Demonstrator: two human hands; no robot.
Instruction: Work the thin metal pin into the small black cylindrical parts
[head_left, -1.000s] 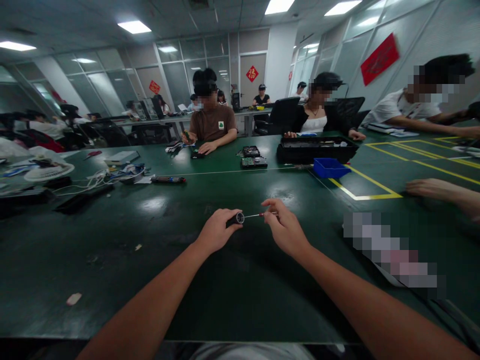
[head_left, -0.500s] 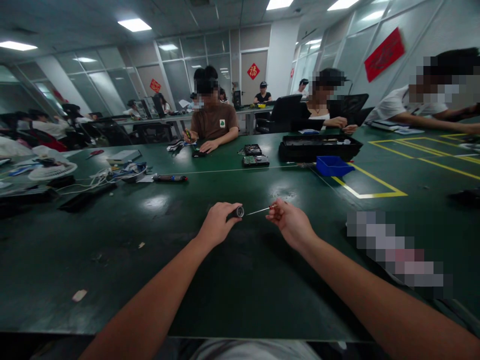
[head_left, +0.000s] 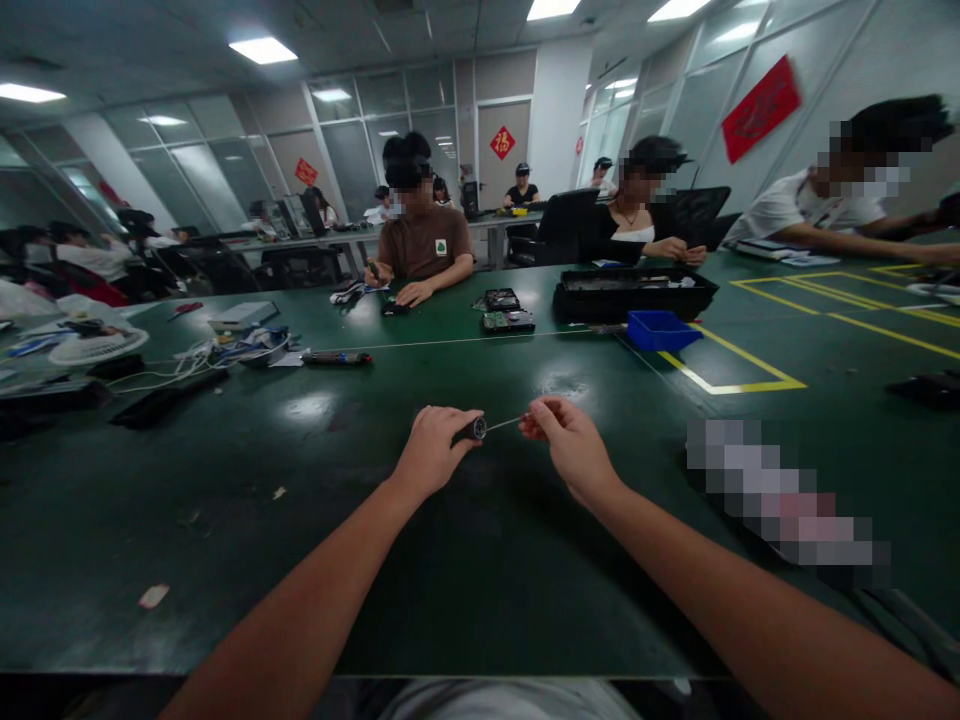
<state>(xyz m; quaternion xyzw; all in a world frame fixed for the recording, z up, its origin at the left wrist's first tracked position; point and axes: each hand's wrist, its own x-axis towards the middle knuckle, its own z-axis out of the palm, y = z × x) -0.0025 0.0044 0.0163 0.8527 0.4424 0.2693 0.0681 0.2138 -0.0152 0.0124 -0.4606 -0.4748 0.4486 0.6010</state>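
My left hand (head_left: 433, 452) is closed round a short black screwdriver handle (head_left: 474, 429), whose open end faces right. My right hand (head_left: 571, 441) pinches a thin metal bit (head_left: 505, 422) by its far end. The bit's tip sits at the mouth of the handle. Both hands hover just above the dark green table (head_left: 315, 480), near its middle, with my forearms stretched out from the near edge.
A blue bin (head_left: 660, 329) and a long black tray (head_left: 630, 294) lie beyond on the right, beside yellow floor-tape lines (head_left: 739, 385). Circuit boards (head_left: 508, 312), a screwdriver (head_left: 335, 357) and cables (head_left: 187, 360) lie further off. Several people sit across the table.
The bit in my right hand has come back to the handle's mouth after being held a little apart. A co-worker's hand at the right edge has gone from view.
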